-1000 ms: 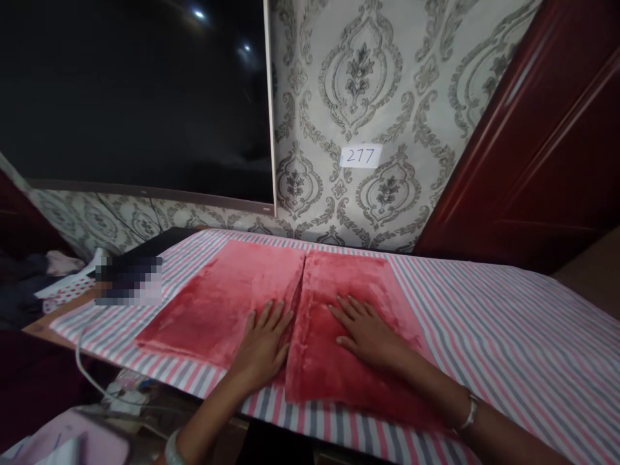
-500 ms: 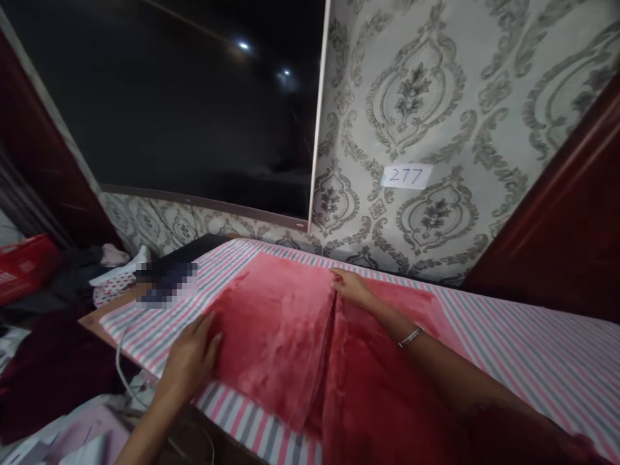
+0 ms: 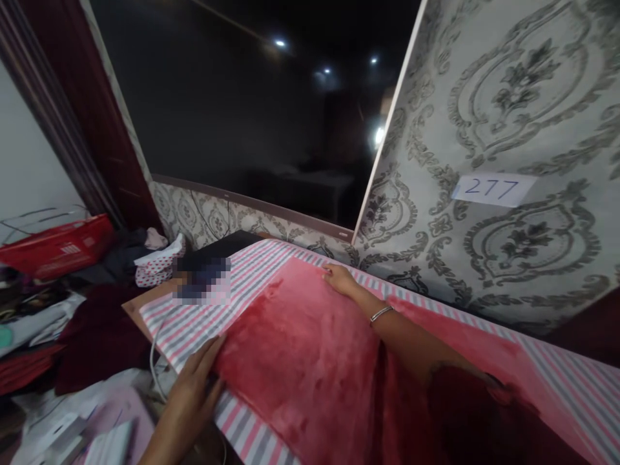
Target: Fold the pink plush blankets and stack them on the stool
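Observation:
A red plush garment (image 3: pixel 305 349) is spread over a striped cloth (image 3: pixel 261 268); its exact kind is unclear. My right hand (image 3: pixel 340 280) rests at the garment's far edge, its fingers bent and slightly apart against the fabric. A silver bracelet (image 3: pixel 382 314) circles that wrist, and the forearm crosses above the garment, hiding part of it. At the garment's near left edge lies my left hand (image 3: pixel 194 387), open, with its fingers stretched out and the fingertips touching the fabric. A dark gap (image 3: pixel 380 368) runs between two sections of the garment below my right forearm.
A large dark television screen (image 3: pixel 256 103) hangs behind the work surface. Patterned wallpaper bears a paper label (image 3: pixel 494 189) reading 277. Left are a red bag (image 3: pixel 72 245), a dotted white cloth (image 3: pixel 157 268) and piled clothes. A white cord (image 3: pixel 154 358) hangs by the near edge.
The view has turned left, bringing the red bag further in. My right hand has slid left along the garment's far edge, away from the gap. My left hand stays at the near left edge.

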`<state>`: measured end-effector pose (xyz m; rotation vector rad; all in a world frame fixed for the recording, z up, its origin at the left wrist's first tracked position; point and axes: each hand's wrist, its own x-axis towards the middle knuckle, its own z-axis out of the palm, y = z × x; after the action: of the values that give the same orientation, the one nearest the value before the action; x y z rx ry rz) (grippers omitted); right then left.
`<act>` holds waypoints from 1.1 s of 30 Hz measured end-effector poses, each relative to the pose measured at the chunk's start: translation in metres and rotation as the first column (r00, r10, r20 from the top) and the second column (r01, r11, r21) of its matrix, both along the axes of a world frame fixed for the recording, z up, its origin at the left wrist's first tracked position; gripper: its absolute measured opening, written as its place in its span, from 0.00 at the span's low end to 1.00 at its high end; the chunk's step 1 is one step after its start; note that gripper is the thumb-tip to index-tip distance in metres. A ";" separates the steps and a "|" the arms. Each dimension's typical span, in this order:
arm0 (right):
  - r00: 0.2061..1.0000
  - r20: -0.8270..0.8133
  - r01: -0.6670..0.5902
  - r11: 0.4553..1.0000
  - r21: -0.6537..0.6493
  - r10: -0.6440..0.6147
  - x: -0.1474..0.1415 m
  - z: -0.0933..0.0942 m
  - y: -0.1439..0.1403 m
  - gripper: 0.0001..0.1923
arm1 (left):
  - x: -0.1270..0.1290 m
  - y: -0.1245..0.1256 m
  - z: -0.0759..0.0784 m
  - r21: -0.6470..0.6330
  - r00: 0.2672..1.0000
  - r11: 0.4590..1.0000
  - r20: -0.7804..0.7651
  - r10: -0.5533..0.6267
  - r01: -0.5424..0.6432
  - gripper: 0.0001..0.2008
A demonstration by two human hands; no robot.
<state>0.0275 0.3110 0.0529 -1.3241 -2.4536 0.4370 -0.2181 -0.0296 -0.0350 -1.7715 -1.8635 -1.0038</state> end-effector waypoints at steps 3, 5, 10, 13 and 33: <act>1.000 0.019 0.003 1.000 0.004 -0.003 -0.007 -0.001 0.006 0.12 | 0.003 0.002 0.010 -0.042 0.999 0.999 0.036 -0.003 0.004 0.23; 1.000 0.026 0.007 1.000 0.018 -0.007 -0.007 -0.002 0.007 0.09 | 0.004 0.001 0.017 -0.108 0.998 0.994 0.060 -0.026 0.032 0.23; 1.000 0.019 -0.014 0.999 0.041 0.013 0.006 -0.003 0.008 0.06 | 0.005 -0.001 0.023 -0.205 0.998 0.977 0.040 -0.051 0.058 0.27; 0.999 0.024 -0.036 0.999 -0.001 0.036 0.019 -0.003 0.007 0.08 | 0.005 0.001 0.024 -0.201 0.998 0.978 0.022 -0.051 0.055 0.26; 0.966 -0.257 -0.054 0.941 -0.334 -0.036 -0.061 0.006 0.034 0.16 | 0.019 0.016 0.015 -0.124 0.975 0.971 -0.109 0.192 -0.205 0.29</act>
<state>-0.0336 0.3446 0.0590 -1.2825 -2.2330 1.0073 -0.1989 -0.0135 -0.0205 -1.6333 -2.0407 -0.7218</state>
